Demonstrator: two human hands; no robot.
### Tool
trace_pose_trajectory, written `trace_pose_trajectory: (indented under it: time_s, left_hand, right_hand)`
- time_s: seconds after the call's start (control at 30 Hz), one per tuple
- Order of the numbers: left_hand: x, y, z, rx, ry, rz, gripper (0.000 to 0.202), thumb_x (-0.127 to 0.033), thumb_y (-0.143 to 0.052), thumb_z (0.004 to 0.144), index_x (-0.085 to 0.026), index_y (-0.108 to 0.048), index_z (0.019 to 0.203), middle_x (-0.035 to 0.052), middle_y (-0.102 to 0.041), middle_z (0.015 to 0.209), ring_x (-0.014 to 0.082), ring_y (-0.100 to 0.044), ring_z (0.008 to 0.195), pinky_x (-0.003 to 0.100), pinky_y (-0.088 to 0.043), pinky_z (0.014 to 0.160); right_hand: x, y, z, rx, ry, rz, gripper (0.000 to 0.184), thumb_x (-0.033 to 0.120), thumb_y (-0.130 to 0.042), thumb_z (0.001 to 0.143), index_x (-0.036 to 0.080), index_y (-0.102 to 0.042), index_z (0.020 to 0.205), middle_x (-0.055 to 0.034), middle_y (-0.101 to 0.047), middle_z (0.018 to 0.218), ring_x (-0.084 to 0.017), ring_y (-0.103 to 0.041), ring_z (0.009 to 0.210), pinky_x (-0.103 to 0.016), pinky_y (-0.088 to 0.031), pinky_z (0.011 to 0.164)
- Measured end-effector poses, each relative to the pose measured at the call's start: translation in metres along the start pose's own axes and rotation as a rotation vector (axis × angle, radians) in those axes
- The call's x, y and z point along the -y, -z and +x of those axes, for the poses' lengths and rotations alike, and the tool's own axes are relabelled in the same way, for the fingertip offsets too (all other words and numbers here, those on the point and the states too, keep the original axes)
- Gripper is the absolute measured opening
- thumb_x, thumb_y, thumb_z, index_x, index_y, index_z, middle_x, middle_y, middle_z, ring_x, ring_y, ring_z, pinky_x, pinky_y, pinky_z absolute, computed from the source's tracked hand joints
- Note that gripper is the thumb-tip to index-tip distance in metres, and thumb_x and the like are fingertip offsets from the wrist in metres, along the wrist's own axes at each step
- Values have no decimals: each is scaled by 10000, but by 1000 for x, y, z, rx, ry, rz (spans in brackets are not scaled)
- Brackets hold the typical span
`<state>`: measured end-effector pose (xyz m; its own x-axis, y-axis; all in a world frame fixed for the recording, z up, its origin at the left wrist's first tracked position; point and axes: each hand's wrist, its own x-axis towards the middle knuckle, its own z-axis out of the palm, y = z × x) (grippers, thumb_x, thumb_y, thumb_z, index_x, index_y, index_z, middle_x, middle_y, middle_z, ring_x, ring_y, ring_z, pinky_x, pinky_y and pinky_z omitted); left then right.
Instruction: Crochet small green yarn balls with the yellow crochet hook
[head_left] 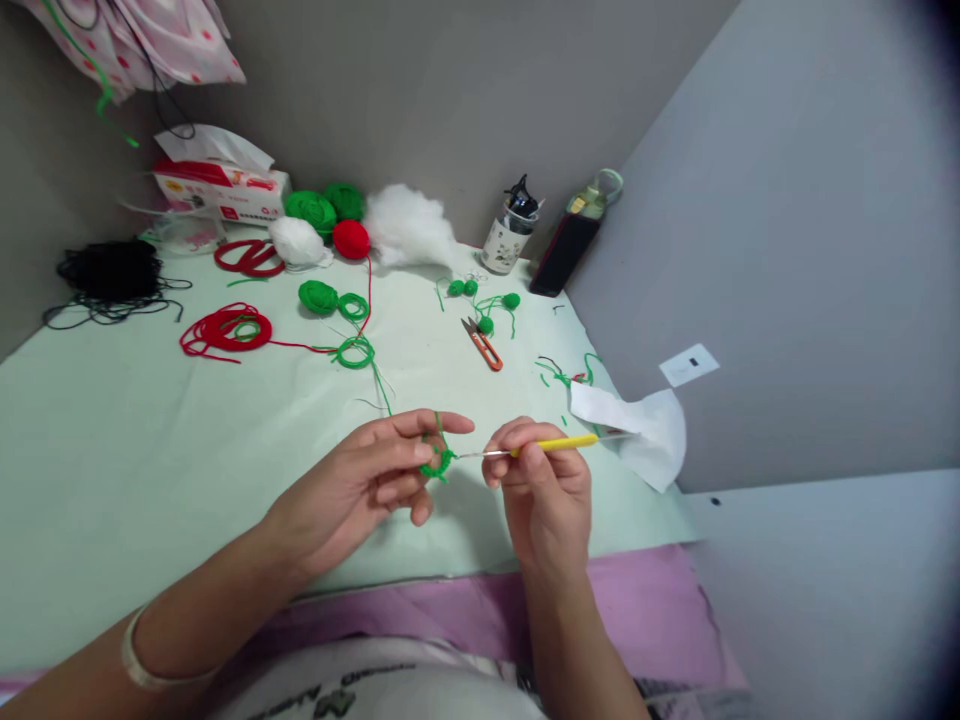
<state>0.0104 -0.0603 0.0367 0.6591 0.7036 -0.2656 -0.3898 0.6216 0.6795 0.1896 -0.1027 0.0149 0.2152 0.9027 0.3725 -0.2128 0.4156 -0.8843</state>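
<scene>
My left hand point(382, 470) pinches a small ring of green crochet work point(437, 466) between thumb and fingers, its index finger stretched out with green yarn over it. In my right hand point(544, 480) is a crochet hook point(555, 444) with a yellow handle, held between thumb and fingers. The hook's thin metal tip reaches the right edge of the green piece. From my left hand the green yarn runs back to a loose green coil point(355, 352) on the table.
Orange thread snips point(482, 345) lie beyond my hands, near small green balls point(486, 325). Farther back are red yarn point(238, 328), black yarn point(112, 270), red-handled scissors point(249, 257), white stuffing point(409, 225), a tissue box point(221, 190), a pen cup point(506, 240) and a bottle point(571, 240). White paper point(645, 430) lies right.
</scene>
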Motion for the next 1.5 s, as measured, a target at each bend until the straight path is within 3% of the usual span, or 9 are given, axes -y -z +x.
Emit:
trace_pose_trajectory:
  time_s: [0.23, 0.5, 0.63, 0.8, 0.97, 1.13, 1.27, 1.4, 1.5]
  left_hand:
    - [11, -8, 2, -97, -199, 233, 277, -254, -850, 813, -268, -822, 1088, -10, -616, 805, 109, -565, 711, 189, -517, 615]
    - [7, -5, 1, -153, -168, 219, 227, -291, -838, 815, -243, -838, 1037, -3, -640, 785, 100, -559, 646, 216, -475, 602]
    - [9, -5, -1, -208, -224, 279, 295, -302, -865, 794, -261, -823, 1083, -18, -629, 811, 100, -575, 648, 231, -492, 636]
    - [11, -6, 1, -141, -166, 130, 384, -292, -868, 802, -277, -785, 1177, -45, -588, 764, 59, -490, 597, 195, -478, 623]
    - [8, -4, 3, -100, -24, 26, 374, -270, -852, 812, -200, -780, 1172, -57, -548, 723, 18, -242, 497, 181, -438, 543]
    - [11, -5, 1, -172, -171, 222, 403, -290, -872, 788, -258, -787, 1180, -17, -617, 845, 85, -547, 636, 207, -498, 595]
    - [18, -6, 1, -203, -207, 299, 455, -298, -864, 810, -318, -762, 1253, -41, -635, 849, 78, -606, 640, 210, -511, 662]
    - [20, -6, 2, -154, -170, 214, 469, -309, -852, 827, -284, -750, 1285, -34, -636, 782, 89, -587, 663, 203, -508, 664]
    - [15, -6, 2, -104, -65, 83, 397, -297, -848, 827, -229, -789, 1214, -43, -599, 729, 35, -382, 517, 193, -480, 585]
  right_hand:
    - [-1, -9, -4, 18, 143, -278, 130, 282, -658, 980, 252, -783, 958, -57, -775, 906, -208, -721, 894, -351, -610, 731]
    - [1, -5, -1, 15, -10, -106, 216, 358, -587, 1022, 203, -680, 905, -48, -754, 828, -140, -669, 609, -278, -574, 548]
    - [7, -3, -9, 71, 285, -478, 191, 194, -503, 1045, 241, -686, 1068, -56, -764, 941, -176, -712, 784, -336, -610, 675]
    - [7, -2, -18, 238, 643, -1033, 435, 66, -670, 927, 300, -673, 1295, -64, -756, 1122, -209, -734, 1007, -338, -634, 818]
    - [3, -1, -14, 104, 449, -717, 295, 127, -570, 994, 293, -722, 1185, -58, -748, 1032, -203, -725, 922, -366, -626, 758]
    - [2, -5, -4, -10, 102, -243, 203, 290, -555, 1031, 209, -714, 934, -45, -707, 838, -141, -641, 618, -296, -567, 548]
    - [-4, -6, -10, 16, 285, -509, 170, 209, -588, 1010, 258, -748, 1038, -43, -704, 906, -162, -683, 736, -314, -596, 629]
    - [-9, -3, -21, 85, 613, -961, 408, 92, -641, 949, 332, -724, 1268, -76, -714, 1118, -216, -711, 1004, -354, -621, 793]
    - [-5, -2, -19, 66, 574, -843, 388, 92, -614, 961, 325, -725, 1251, -68, -737, 1075, -214, -717, 955, -366, -617, 756]
